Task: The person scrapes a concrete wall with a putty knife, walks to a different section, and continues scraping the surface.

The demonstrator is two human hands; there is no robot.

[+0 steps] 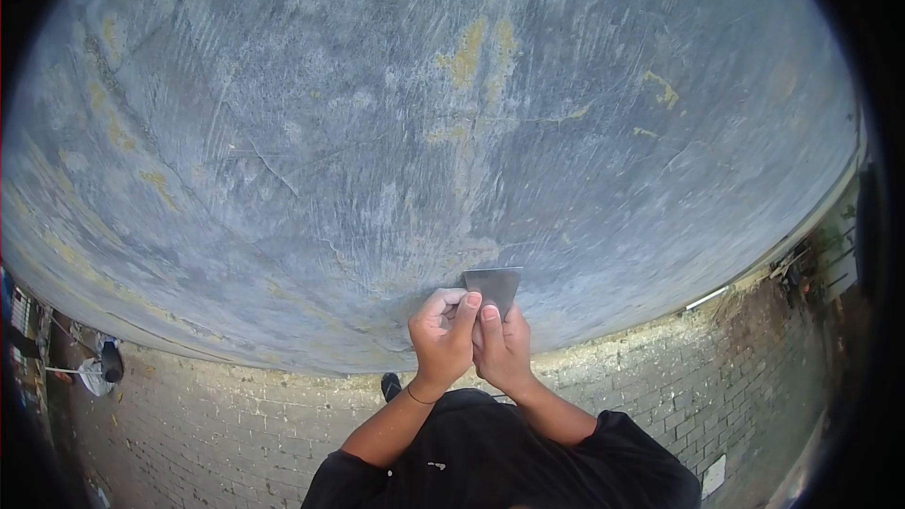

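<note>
Both hands are together at the lower middle of a grey-blue wall [358, 160] with scratches, cracks and yellowish patches. My right hand [503, 347] is closed on a flat metal scraper blade [495, 285], thumb on its face. Beside it, my left hand [443, 339] is closed too, its thumb and fingertips at the blade's lower left corner. The blade's wide edge points up and lies at or close to the wall surface. The scraper's lower part is hidden by the hands.
Brick paving [255, 424] runs along the wall's foot. A dark shoe [390, 385] shows below the left wrist. At the far left lie a whitish bag [94, 377] and a dark object. A white flat piece [715, 475] lies on the paving at right.
</note>
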